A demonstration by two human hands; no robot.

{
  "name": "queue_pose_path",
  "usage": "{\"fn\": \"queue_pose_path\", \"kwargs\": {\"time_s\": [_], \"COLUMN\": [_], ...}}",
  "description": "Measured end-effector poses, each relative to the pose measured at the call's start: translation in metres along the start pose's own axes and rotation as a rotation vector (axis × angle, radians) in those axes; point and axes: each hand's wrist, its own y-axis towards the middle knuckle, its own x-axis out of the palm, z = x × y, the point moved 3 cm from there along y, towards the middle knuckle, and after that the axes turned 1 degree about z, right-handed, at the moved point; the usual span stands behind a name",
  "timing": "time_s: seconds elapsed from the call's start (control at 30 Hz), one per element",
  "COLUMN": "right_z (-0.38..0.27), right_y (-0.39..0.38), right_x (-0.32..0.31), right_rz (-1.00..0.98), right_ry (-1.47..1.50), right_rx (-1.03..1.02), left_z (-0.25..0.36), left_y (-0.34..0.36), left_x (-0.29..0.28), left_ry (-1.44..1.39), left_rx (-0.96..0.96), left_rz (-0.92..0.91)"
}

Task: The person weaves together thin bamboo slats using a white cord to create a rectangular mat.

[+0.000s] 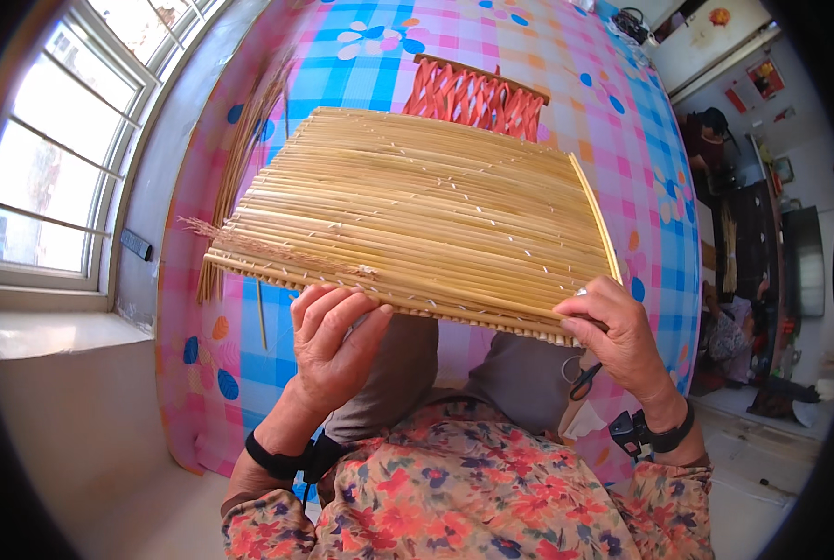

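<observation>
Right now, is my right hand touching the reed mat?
Touching. The head view shows the right hand with its thumb and fingers closed on the reed mat's near right corner.

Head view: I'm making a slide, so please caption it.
Left hand and right hand at the near edge of a stalk mat, above a checked, flowered cloth.

- At the left, a barred window is filled with bright daylight, and its pale sill is strongly lit.
- Beneath it, a plain wall is left in softer light.
- The middle is covered by a checked, flower-printed cloth.
- At the far right, dark furniture is set by a greyish wall.
- Pale floor is seen at the lower right.
</observation>
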Motion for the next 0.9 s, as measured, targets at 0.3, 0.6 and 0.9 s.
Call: {"fn": "queue_pose_path", "kwargs": {"time_s": [0.3, 0.6, 0.9], "right_z": [-0.001, -0.001, 0.004], "right_y": [-0.004, -0.007, -0.005], "right_x": [0.003, 0.004, 0.005], "right_rz": [0.060, 0.091, 0.107], "right_ry": [0.014, 0.081, 0.115], "right_rx": [0.005, 0.069, 0.062], "left_z": [-0.012, -0.018, -0.018], "left_y": [-0.005, -0.005, 0.006], "left_x": [-0.004, 0.002, 0.001], "left_ry": [0.076, 0.105, 0.171], "left_rx": [-0.040, 0.015, -0.039], "left_rz": [0.009, 0.047, -0.094]}}
